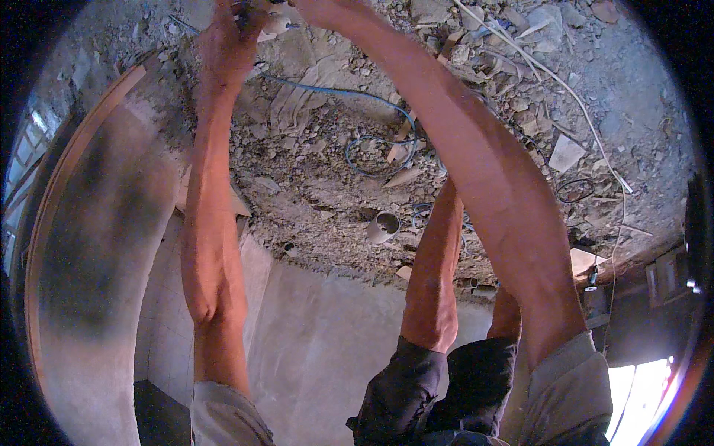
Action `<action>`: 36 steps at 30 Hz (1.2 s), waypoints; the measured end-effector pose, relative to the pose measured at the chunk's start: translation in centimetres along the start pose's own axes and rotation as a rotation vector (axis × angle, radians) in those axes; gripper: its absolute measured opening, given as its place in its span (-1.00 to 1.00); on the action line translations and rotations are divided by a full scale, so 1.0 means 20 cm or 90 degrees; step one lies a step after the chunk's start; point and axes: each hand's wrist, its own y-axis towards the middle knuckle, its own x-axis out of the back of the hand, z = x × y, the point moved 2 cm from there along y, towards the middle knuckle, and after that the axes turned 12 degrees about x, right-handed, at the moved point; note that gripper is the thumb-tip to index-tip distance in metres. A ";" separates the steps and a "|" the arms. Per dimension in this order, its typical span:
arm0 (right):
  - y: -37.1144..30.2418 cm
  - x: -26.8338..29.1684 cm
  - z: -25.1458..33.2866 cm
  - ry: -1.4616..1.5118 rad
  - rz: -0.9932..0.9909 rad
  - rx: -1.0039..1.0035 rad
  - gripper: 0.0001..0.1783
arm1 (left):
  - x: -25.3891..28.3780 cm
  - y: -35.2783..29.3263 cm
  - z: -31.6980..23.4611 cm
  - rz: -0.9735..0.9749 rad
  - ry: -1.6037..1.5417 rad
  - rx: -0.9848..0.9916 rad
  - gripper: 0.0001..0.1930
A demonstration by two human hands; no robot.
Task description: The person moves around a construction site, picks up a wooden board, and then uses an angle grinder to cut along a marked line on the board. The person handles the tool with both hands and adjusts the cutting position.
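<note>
- Head view: both hands reach to the top edge of the frame, where the fingers are mostly cut off; how far they are spread or closed cannot be told
- left hand (227, 41) is at the top edge, seemingly around a small dark and pale thing (260, 18) that lies between the two hands; what this thing is cannot be made out
- right hand (327, 9) sits just right of that thing, only its heel and wrist in view
- blue cable (372, 134) runs from just below the small thing, down and right across the rubble, and coils between the two forearms
- short grey pipe piece (383, 227) lies below the cable's coil, open end showing
- rubble-strewn floor (312, 186) of stones, dust and wood scraps surrounds the cable
- bare leg and dark shorts (424, 386) show below the pipe piece; pale plastered wall (97, 245) curves well left of the cable
</note>
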 end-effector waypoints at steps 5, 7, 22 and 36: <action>0.18 -0.07 -0.18 -0.089 -0.056 0.129 -0.54 | -0.09 0.15 0.04 0.050 -0.185 -0.011 -0.55; 0.17 0.01 -0.31 -0.120 -0.101 0.074 -0.56 | -0.20 0.19 -0.20 0.104 -0.268 0.069 -0.54; 0.21 0.06 -0.09 0.178 -0.006 0.056 -0.44 | -0.42 0.31 -0.05 0.125 -0.506 0.166 -0.48; -0.91 0.15 -0.62 0.130 -0.080 -0.016 -0.51 | -0.35 -0.32 0.23 0.169 0.064 0.030 -0.47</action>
